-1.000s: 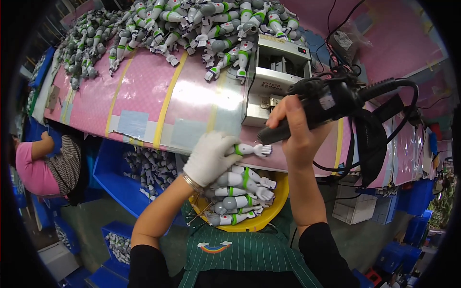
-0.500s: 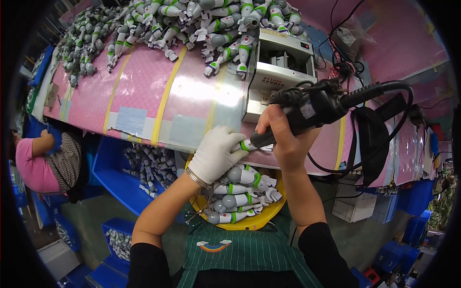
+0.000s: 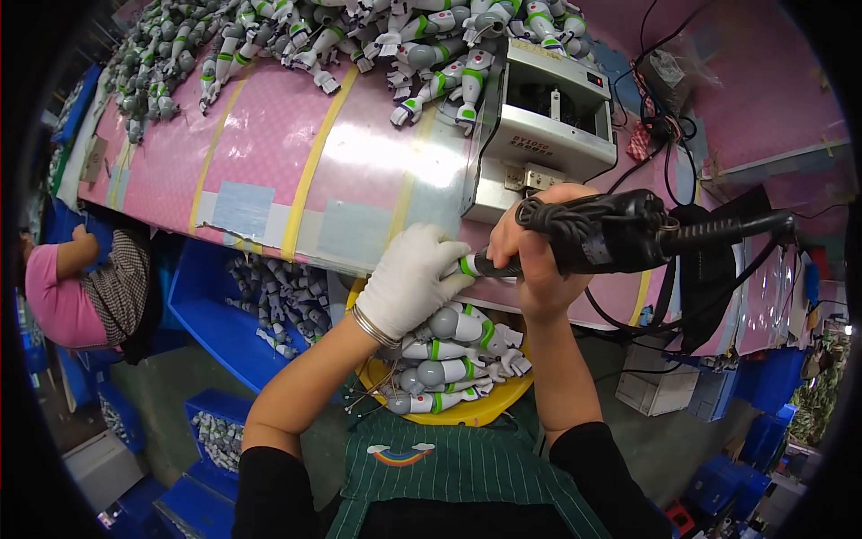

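In a white glove, my left hand (image 3: 413, 283) pinches a white and green toy limb (image 3: 468, 266) at the table's front edge; most of the limb is hidden behind the fingers. My right hand (image 3: 546, 278) is wrapped round a black electric screwdriver (image 3: 620, 235), held nearly level with its cable running off to the right. Its nose meets the limb by my left fingertips; the bit cannot be seen. Just below my hands, a yellow basin (image 3: 476, 415) holds several white, grey and green toy arms (image 3: 444, 373).
A grey metal machine (image 3: 539, 135) stands on the pink-covered table (image 3: 269, 144), beyond my right hand. Toy arms (image 3: 422, 54) are heaped along the far side. A blue bin (image 3: 211, 314) of parts sits at the left, near a seated person (image 3: 90, 278). Black cables (image 3: 700, 305) hang at the right.
The screwdriver has swung from a slant to nearly level, and my right hand has turned with it. My left hand still grips the limb in almost the same place.
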A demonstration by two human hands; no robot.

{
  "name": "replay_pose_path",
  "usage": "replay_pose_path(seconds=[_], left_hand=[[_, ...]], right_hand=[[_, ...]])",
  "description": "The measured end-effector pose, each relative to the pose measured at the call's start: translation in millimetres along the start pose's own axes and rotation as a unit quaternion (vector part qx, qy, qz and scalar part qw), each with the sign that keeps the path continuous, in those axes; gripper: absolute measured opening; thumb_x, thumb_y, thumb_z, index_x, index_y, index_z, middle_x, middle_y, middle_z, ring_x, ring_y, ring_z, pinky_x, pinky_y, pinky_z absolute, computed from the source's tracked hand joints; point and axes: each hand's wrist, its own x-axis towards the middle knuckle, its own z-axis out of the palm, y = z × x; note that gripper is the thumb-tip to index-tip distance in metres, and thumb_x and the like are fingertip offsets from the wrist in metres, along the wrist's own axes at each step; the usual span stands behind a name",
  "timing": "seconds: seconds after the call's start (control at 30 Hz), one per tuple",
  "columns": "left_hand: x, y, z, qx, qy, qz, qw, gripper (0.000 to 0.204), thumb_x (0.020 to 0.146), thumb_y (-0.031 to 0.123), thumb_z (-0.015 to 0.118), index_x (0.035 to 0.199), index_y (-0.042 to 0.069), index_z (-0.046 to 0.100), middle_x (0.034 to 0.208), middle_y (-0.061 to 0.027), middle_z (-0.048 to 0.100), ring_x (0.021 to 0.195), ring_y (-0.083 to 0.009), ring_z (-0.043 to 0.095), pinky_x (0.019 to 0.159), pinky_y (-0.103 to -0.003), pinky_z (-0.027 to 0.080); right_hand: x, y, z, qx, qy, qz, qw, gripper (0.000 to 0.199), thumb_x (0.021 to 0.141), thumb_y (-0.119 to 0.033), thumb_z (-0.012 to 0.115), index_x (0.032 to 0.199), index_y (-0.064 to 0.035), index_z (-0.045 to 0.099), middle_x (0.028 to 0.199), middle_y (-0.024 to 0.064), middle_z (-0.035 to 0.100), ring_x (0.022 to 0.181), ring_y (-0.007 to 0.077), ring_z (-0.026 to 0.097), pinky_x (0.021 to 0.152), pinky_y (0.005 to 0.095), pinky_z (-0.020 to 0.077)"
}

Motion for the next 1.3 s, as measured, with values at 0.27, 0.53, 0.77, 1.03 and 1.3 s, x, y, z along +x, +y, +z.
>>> replay_pose_path(seconds=[0.27, 0.53, 0.77, 1.03, 1.3], left_hand=[[3, 1, -1, 0.001, -0.015, -0.013, 1.000, 0.024, 0.076, 0.021, 0.077, 0.095, 0.008, 0.069, 0.085, -0.0133, 0.058, 0.086, -0.0349, 0.058, 0.076, -0.044, 0.048], [6, -4, -5, -0.015, -0.005, 0.009, 1.000, 0.021, 0.074, 0.021, 0.077, 0.088, 0.007, 0.070, 0.081, -0.0141, 0.059, 0.083, -0.0357, 0.058, 0.074, -0.045, 0.048], [-12, 38, -7, 0.048, -0.132, 0.025, 0.990, 0.030, 0.075, 0.036, 0.073, 0.090, 0.010, 0.070, 0.087, -0.0115, 0.063, 0.090, -0.0332, 0.061, 0.079, -0.047, 0.048], [-69, 52, -37, 0.099, -0.205, 0.074, 0.971, 0.043, 0.075, 0.038, 0.073, 0.111, 0.016, 0.063, 0.092, -0.0079, 0.059, 0.089, -0.0273, 0.061, 0.074, -0.042, 0.046], [72, -61, -64, 0.103, 0.108, 0.046, 0.988, 0.026, 0.082, 0.019, 0.068, 0.103, 0.004, 0.066, 0.096, -0.0163, 0.065, 0.088, -0.0367, 0.062, 0.082, -0.045, 0.050]], right_hand=[[-5, 0, 9, 0.024, 0.079, 0.003, 0.997, 0.022, 0.091, -0.005, 0.063, 0.103, 0.0037, 0.047, 0.064, 0.0075, 0.053, 0.048, 0.0145, 0.050, 0.047, 0.0295, 0.0452], [-2, -9, 31, -0.017, 0.181, 0.059, 0.981, 0.007, 0.090, 0.003, 0.062, 0.096, 0.0040, 0.057, 0.069, 0.0067, 0.060, 0.050, 0.0127, 0.055, 0.048, 0.0261, 0.0435], [18, -55, -2, 0.076, 0.127, 0.116, 0.982, 0.011, 0.095, -0.010, 0.056, 0.090, -0.0005, 0.054, 0.064, 0.0074, 0.054, 0.051, 0.0160, 0.053, 0.050, 0.0299, 0.0474], [44, -59, -31, 0.080, 0.083, 0.041, 0.993, 0.012, 0.098, -0.013, 0.054, 0.099, -0.0012, 0.050, 0.069, 0.0088, 0.054, 0.054, 0.0169, 0.054, 0.052, 0.0325, 0.0480], [75, -57, -36, 0.059, 0.064, -0.024, 0.996, 0.015, 0.097, -0.014, 0.056, 0.103, -0.0014, 0.052, 0.071, 0.0100, 0.055, 0.056, 0.0180, 0.055, 0.054, 0.0342, 0.0498]])
